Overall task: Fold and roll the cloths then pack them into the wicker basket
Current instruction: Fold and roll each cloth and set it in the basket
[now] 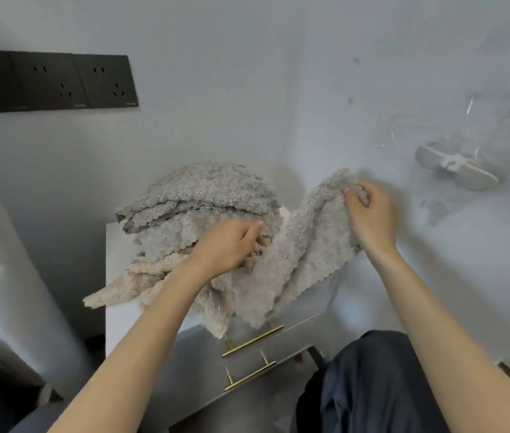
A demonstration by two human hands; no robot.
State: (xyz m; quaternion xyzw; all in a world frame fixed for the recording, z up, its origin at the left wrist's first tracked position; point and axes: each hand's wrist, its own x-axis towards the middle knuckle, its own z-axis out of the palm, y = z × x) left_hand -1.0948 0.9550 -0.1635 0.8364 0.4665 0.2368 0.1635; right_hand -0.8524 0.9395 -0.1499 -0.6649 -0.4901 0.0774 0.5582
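Observation:
A heap of fluffy cloths (197, 198), grey on top and beige below, lies on a small white cabinet top (119, 314). One beige cloth (284, 270) is pulled out of the heap and drapes over the cabinet's front edge. My right hand (372, 217) pinches its raised upper corner, to the right of the heap. My left hand (231, 245) grips the same cloth lower down, at the heap's right side. No wicker basket is in view.
The cabinet has two drawers with gold bar handles (252, 340) below the hanging cloth. A dark socket panel (50, 82) is on the wall at upper left. A white fixture (456, 167) is mounted on the marble-patterned wall at right. My dark trouser leg (378, 382) is at lower right.

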